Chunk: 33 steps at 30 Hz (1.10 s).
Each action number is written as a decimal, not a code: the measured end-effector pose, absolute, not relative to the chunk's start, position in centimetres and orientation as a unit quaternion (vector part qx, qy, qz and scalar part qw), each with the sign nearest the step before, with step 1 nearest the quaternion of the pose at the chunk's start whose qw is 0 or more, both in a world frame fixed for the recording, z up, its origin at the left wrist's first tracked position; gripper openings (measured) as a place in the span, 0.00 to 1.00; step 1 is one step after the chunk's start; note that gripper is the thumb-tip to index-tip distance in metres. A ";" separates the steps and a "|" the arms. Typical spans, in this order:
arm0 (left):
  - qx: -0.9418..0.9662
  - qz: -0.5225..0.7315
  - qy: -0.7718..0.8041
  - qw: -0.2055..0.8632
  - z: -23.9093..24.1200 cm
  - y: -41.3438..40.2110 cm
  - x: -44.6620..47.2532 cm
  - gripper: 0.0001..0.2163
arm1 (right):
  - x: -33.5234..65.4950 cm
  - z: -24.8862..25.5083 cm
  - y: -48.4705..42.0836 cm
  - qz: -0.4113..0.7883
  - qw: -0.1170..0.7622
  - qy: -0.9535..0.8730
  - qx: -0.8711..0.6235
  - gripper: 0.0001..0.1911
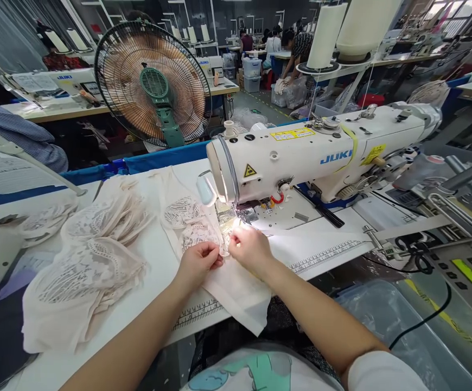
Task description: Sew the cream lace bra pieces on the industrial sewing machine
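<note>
**Wearer: clothing and visible body**

Left hand (pixel 198 262): bare, no glove, ring or watch visible. Right hand (pixel 249 247): bare, likewise unadorned. Both forearms uncovered to above the elbow. Right upper arm: short white sleeve (pixel 382 372). Torso: white T-shirt (pixel 256 372) with a printed graphic in teal green and pale blue. Lap: dark, finely patterned garment (pixel 276 317).

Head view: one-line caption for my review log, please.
Both hands, left hand and right hand, pinch lace fabric before the lit needle of a white sewing machine.
</note>
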<state>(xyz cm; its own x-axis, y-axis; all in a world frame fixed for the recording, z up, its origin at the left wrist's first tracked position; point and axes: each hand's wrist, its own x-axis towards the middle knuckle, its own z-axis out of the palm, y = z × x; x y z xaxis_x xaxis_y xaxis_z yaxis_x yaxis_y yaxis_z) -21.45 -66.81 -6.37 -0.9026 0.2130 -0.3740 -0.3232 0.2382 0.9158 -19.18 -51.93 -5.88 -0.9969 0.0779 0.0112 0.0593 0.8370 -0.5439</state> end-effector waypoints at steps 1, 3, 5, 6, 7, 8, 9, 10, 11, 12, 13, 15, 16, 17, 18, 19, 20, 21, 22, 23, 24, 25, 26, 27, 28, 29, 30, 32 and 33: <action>-0.036 0.617 0.756 0.214 -6.5 -66.9 -21.5 0.13 | -19.1 -5.7 -51.5 0.288 0.026 -0.956 -0.046 0.09; -0.032 0.620 0.756 0.208 -6.6 -67.0 -21.5 0.14 | -19.0 -5.5 -51.0 0.303 0.030 -0.952 -0.044 0.11; -0.024 0.620 0.757 0.203 -6.7 -67.2 -21.4 0.14 | -18.8 -5.4 -51.0 0.322 0.011 -0.947 -0.013 0.10; -0.020 0.620 0.758 0.201 -6.7 -67.3 -21.4 0.13 | -18.7 -5.5 -51.3 0.329 -0.002 -0.944 0.005 0.09; -0.016 0.619 0.759 0.199 -6.7 -67.3 -21.4 0.13 | -18.7 -5.5 -51.6 0.333 -0.015 -0.943 0.020 0.08; -0.012 0.619 0.760 0.198 -6.7 -67.4 -21.4 0.13 | -18.7 -5.6 -52.0 0.333 -0.025 -0.942 0.028 0.08; -0.008 0.618 0.760 0.198 -6.7 -67.4 -21.4 0.13 | -18.8 -5.8 -52.4 0.329 -0.030 -0.943 0.030 0.08; -0.005 0.618 0.761 0.197 -6.7 -67.5 -21.3 0.12 | -18.8 -5.9 -52.8 0.324 -0.031 -0.945 0.027 0.08; -0.002 0.618 0.761 0.196 -6.8 -67.5 -21.3 0.12 | -18.9 -6.0 -53.1 0.318 -0.030 -0.947 0.021 0.08; 0.000 0.619 0.761 0.195 -6.8 -67.5 -21.2 0.12 | -18.9 -6.1 -53.4 0.313 -0.028 -0.949 0.015 0.08; 0.002 0.619 0.761 0.193 -6.8 -67.5 -21.2 0.12 | -19.0 -6.2 -53.6 0.310 -0.024 -0.951 0.008 0.07; 0.005 0.620 0.761 0.189 -6.8 -67.5 -21.1 0.12 | -19.1 -6.4 -53.9 0.310 -0.015 -0.951 -0.004 0.05; 0.006 0.621 0.761 0.188 -6.8 -67.5 -21.1 0.12 | -19.1 -6.4 -53.9 0.315 -0.009 -0.949 -0.009 0.04; 0.005 0.623 0.760 0.187 -6.8 -67.5 -21.0 0.12 | -19.1 -6.5 -53.9 0.322 -0.001 -0.947 -0.015 0.03; 0.004 0.624 0.758 0.187 -6.7 -67.5 -21.0 0.12 | -19.0 -6.5 -53.8 0.331 0.008 -0.943 -0.023 0.03; 0.002 0.626 0.757 0.188 -6.8 -67.5 -21.0 0.13 | -19.0 -6.5 -53.6 0.342 0.018 -0.939 -0.032 0.04; 0.000 0.628 0.755 0.189 -6.8 -67.5 -21.1 0.13 | -18.9 -6.5 -53.3 0.356 0.028 -0.933 -0.044 0.05; -0.002 0.629 0.754 0.190 -6.9 -67.5 -21.1 0.13 | -18.9 -6.3 -52.9 0.371 0.039 -0.926 -0.056 0.07; -0.004 0.630 0.753 0.190 -7.0 -67.5 -21.1 0.13 | -18.9 -6.2 -52.4 0.388 0.049 -0.918 -0.069 0.08; -0.006 0.631 0.752 0.191 -7.1 -67.6 -21.2 0.14 | -18.8 -6.0 -51.8 0.408 0.059 -0.907 -0.083 0.09; -0.007 0.632 0.751 0.191 -7.2 -67.6 -21.2 0.14 | -18.8 -5.9 -51.2 0.429 0.067 -0.896 -0.098 0.10; -0.007 0.632 0.751 0.192 -7.3 -67.6 -21.3 0.14 | -18.7 -5.7 -50.7 0.452 0.071 -0.882 -0.113 0.10; -0.007 0.631 0.751 0.193 -7.5 -67.7 -21.4 0.14 | -18.7 -5.7 -50.1 0.479 0.072 -0.866 -0.127 0.09; -0.007 0.630 0.752 0.194 -7.5 -67.7 -21.4 0.14 | -18.6 -5.7 -49.7 0.508 0.070 -0.847 -0.139 0.08; -0.006 0.628 0.753 0.196 -7.6 -67.7 -21.5 0.14 | -18.6 -5.7 -49.5 0.539 0.064 -0.827 -0.149 0.07; -0.005 0.626 0.755 0.196 -7.7 -67.7 -21.5 0.14 | -18.6 -5.8 -49.5 0.570 0.053 -0.805 -0.154 0.06; -0.003 0.623 0.757 0.197 -7.7 -67.7 -21.5 0.13 | -18.6 -5.8 -49.6 0.602 0.040 -0.782 -0.155 0.05; 0.002 0.615 0.763 0.197 -7.7 -67.7 -21.5 0.13 | -18.7 -5.8 -50.3 0.664 0.005 -0.733 -0.145 0.04; 0.006 0.610 0.768 0.196 -7.6 -67.7 -21.4 0.13 | -18.7 -5.6 -50.7 0.693 -0.015 -0.707 -0.137 0.04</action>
